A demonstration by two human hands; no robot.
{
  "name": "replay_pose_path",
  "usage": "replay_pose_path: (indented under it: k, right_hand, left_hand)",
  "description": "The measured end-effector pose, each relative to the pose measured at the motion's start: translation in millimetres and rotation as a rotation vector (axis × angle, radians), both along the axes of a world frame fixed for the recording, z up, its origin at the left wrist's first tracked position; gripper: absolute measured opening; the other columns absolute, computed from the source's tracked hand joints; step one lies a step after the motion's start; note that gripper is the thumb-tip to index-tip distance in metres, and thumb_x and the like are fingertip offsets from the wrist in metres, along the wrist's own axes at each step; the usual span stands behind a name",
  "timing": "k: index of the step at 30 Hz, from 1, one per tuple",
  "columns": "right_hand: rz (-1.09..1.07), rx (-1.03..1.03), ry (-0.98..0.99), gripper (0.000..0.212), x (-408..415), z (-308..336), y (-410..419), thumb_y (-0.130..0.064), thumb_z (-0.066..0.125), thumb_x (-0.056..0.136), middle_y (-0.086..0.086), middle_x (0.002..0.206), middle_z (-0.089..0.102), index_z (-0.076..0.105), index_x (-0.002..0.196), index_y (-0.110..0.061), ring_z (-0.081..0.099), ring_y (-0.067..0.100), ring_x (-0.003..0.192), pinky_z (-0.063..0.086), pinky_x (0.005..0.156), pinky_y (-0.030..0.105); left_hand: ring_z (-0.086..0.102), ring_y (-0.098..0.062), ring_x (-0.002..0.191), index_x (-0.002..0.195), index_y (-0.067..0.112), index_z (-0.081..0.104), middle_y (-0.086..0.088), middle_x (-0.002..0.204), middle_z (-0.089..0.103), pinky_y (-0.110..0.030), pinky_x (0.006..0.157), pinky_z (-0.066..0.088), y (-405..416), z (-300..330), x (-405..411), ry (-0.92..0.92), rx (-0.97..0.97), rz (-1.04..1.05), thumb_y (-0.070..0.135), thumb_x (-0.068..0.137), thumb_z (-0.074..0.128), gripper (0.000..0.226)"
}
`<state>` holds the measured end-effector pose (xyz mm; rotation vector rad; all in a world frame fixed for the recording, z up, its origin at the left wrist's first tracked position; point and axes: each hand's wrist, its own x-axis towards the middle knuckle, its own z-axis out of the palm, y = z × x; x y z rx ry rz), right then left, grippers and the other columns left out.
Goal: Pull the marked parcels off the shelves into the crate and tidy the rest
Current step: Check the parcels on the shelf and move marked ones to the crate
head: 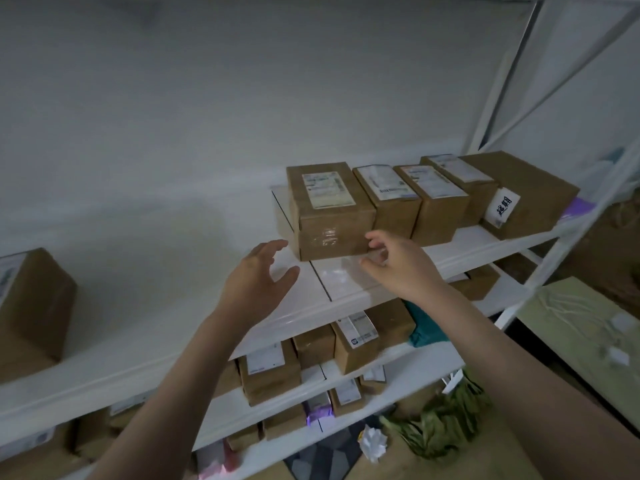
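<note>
Parcel (330,211) on top shelf (346,289); my left hand (258,275) and right hand (398,263) flank its near face, both released, empty.

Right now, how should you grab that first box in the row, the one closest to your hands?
Probably by its two short sides, coming from the front. The first box sticks out ahead of its neighbour, so the front corners on both sides are free. The left hand can take the bare left side, the right hand the front right corner.
</note>
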<state>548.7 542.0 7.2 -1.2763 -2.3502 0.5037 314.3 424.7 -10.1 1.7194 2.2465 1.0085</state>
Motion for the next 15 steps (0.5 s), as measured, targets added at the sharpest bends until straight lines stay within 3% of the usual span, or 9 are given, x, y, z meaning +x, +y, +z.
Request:
replay_pose_path:
  k: [2, 7, 11, 15]
  right_hand:
    - [-0.022, 0.045, -0.022, 0.045, -3, -1, 17, -0.046, 0.062, 0.094, -0.011, 0.125, 0.063, 0.057, 0.134, -0.026, 0.061, 0.011, 0.109, 0.053, 0.084, 0.033]
    - [-0.034, 0.111, -0.015, 0.025, -2, -1, 51, -0.047, 0.066, 0.092, -0.016, 0.097, 0.066, 0.064, 0.107, -0.027, 0.062, 0.004, 0.085, 0.044, 0.064, 0.020]
    - [0.028, 0.064, 0.012, 0.030, -4, 0, 75, -0.050, 0.068, 0.089, -0.015, 0.102, 0.069, 0.061, 0.107, -0.027, 0.066, 0.007, 0.092, 0.057, 0.077, 0.030]
    - [0.114, 0.032, 0.019, 0.032, -13, 2, 83, -0.050, 0.067, 0.090, -0.014, 0.103, 0.067, 0.058, 0.110, -0.027, 0.064, 0.006, 0.091, 0.056, 0.077, 0.029]
  left_hand:
    - [0.057, -0.011, 0.119, 0.141, 0.033, 0.046, 0.010, 0.141, 0.053, -0.033, 0.092, 0.050, 14, 2, -6, 0.016, -0.011, 0.011, 0.047, 0.092, 0.063, 0.054]
    - [0.056, -0.012, 0.122, 0.145, 0.032, 0.042, 0.011, 0.144, 0.050, -0.038, 0.093, 0.051, 50, 10, -15, 0.043, -0.056, 0.020, 0.053, 0.085, 0.068, 0.069]
    - [0.058, -0.011, 0.115, 0.141, 0.032, 0.044, 0.018, 0.131, 0.052, -0.041, 0.090, 0.054, 73, 9, -11, -0.062, -0.057, -0.001, 0.049, 0.080, 0.072, 0.069]
    - [0.061, -0.004, 0.106, 0.134, 0.035, 0.050, 0.016, 0.124, 0.058, -0.041, 0.084, 0.059, 78, 8, -3, -0.271, 0.001, 0.004, 0.050, 0.073, 0.069, 0.066]
